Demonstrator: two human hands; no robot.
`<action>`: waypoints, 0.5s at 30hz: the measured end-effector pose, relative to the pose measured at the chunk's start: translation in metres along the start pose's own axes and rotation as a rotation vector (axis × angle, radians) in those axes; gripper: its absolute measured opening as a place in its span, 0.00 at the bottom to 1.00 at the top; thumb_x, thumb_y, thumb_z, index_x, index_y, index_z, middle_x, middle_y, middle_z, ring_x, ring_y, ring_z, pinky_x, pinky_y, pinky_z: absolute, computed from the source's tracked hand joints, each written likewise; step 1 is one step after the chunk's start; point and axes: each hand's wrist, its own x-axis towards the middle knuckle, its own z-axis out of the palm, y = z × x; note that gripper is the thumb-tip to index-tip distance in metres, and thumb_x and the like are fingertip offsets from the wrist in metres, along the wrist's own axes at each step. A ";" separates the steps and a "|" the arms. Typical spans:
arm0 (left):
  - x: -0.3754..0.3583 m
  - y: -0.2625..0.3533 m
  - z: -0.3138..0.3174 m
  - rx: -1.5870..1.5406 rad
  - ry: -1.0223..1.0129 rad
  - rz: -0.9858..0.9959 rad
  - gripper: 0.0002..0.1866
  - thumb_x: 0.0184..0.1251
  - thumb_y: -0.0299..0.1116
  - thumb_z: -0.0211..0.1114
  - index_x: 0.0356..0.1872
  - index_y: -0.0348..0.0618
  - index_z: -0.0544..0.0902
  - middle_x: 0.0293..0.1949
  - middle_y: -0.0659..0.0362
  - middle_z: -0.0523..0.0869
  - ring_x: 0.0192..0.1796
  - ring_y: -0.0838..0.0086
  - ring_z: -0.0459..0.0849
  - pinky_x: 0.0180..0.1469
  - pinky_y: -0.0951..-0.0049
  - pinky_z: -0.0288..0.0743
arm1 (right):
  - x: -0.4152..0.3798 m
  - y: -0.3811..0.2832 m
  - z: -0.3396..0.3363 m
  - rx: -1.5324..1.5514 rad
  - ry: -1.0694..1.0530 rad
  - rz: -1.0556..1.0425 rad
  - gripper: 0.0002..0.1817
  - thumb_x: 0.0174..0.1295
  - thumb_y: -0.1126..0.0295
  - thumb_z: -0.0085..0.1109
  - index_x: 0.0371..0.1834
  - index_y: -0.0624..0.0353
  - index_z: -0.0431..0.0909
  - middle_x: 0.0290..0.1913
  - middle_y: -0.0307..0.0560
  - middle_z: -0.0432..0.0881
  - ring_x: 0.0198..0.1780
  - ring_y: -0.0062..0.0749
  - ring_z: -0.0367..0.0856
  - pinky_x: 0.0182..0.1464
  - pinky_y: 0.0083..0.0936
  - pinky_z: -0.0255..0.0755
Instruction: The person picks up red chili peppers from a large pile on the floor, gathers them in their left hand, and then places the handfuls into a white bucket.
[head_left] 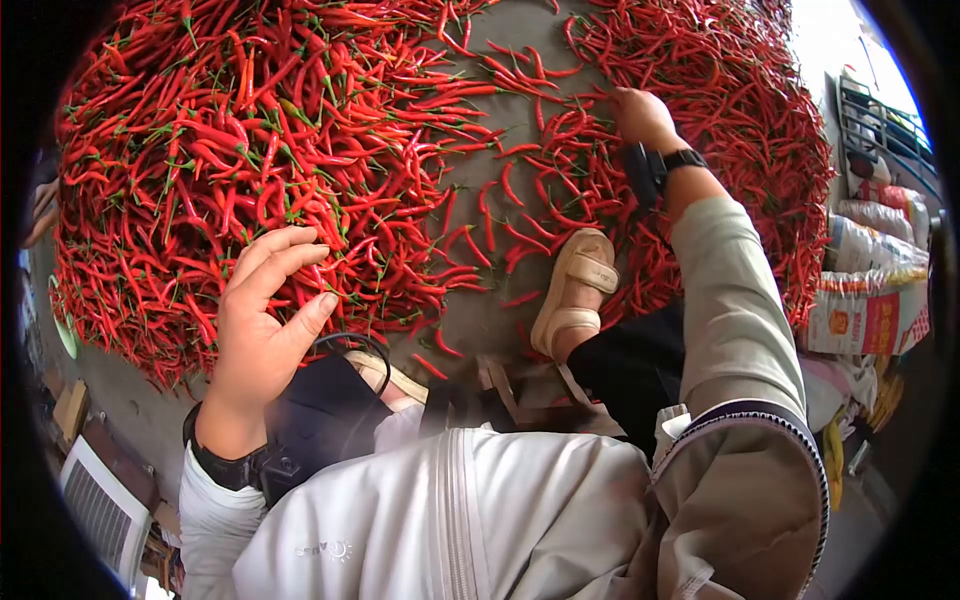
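Observation:
A large heap of red chili peppers (250, 150) with green stems lies on the left, and a second heap of red chilies (720, 90) lies on the right. My left hand (262, 315) hovers at the near edge of the left heap, fingers and thumb apart, holding nothing visible. At the far end of my right arm, my right hand (645, 120) is by the right heap's inner edge. The fingers of that hand point away and are mostly hidden, so any chili in them cannot be made out. Dark straps circle both wrists.
Loose chilies (485, 215) are scattered on the grey floor (470, 330) between the heaps. My sandalled foot (580, 290) stands near the right heap. Printed sacks (870, 310) are stacked at the right. At the far left edge, another person's hand (42, 212) shows.

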 end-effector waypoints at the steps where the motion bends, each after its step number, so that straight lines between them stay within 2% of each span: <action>1: 0.001 -0.002 0.001 -0.018 0.000 -0.021 0.18 0.48 0.27 0.67 0.43 0.38 0.79 0.48 0.53 0.77 0.53 0.64 0.74 0.57 0.67 0.65 | 0.017 0.001 0.013 0.051 0.052 -0.033 0.12 0.56 0.66 0.47 0.37 0.58 0.77 0.38 0.54 0.80 0.42 0.49 0.78 0.43 0.42 0.72; 3: 0.002 -0.007 0.003 -0.021 0.004 -0.052 0.17 0.48 0.27 0.67 0.43 0.38 0.79 0.48 0.53 0.77 0.53 0.64 0.74 0.57 0.68 0.65 | 0.056 0.011 0.050 0.116 0.104 -0.077 0.13 0.55 0.67 0.48 0.40 0.57 0.77 0.40 0.53 0.80 0.44 0.47 0.79 0.44 0.41 0.72; 6: 0.002 -0.014 0.009 -0.006 -0.044 -0.066 0.16 0.48 0.26 0.66 0.42 0.39 0.80 0.48 0.54 0.78 0.53 0.64 0.74 0.57 0.67 0.65 | 0.106 0.068 0.131 0.147 -0.051 0.022 0.13 0.55 0.63 0.52 0.41 0.56 0.74 0.43 0.56 0.77 0.48 0.53 0.74 0.46 0.41 0.71; 7: 0.001 -0.017 0.011 -0.041 -0.057 -0.089 0.17 0.47 0.26 0.67 0.42 0.39 0.80 0.48 0.53 0.78 0.53 0.63 0.74 0.56 0.67 0.65 | 0.072 0.031 0.093 0.211 -0.022 0.356 0.17 0.55 0.64 0.51 0.47 0.59 0.71 0.50 0.61 0.74 0.53 0.53 0.73 0.53 0.42 0.69; 9: 0.002 -0.021 0.011 -0.052 -0.059 -0.106 0.17 0.47 0.27 0.67 0.43 0.39 0.80 0.48 0.53 0.78 0.53 0.63 0.74 0.56 0.68 0.65 | 0.065 0.052 0.124 0.032 -0.001 0.310 0.18 0.54 0.66 0.51 0.48 0.59 0.69 0.52 0.67 0.71 0.52 0.58 0.73 0.52 0.43 0.70; 13: 0.001 -0.022 0.010 -0.061 -0.063 -0.118 0.17 0.48 0.27 0.67 0.43 0.39 0.80 0.48 0.52 0.77 0.53 0.63 0.74 0.56 0.68 0.65 | 0.050 0.063 0.118 0.041 -0.066 0.291 0.15 0.54 0.70 0.49 0.46 0.60 0.71 0.50 0.65 0.73 0.51 0.56 0.74 0.50 0.42 0.71; 15: -0.002 -0.023 0.008 -0.063 -0.094 -0.125 0.18 0.51 0.33 0.67 0.44 0.38 0.79 0.50 0.52 0.76 0.56 0.65 0.72 0.59 0.67 0.62 | 0.039 0.062 0.102 -0.004 -0.117 0.190 0.14 0.55 0.70 0.49 0.45 0.60 0.74 0.47 0.62 0.76 0.50 0.54 0.75 0.49 0.41 0.72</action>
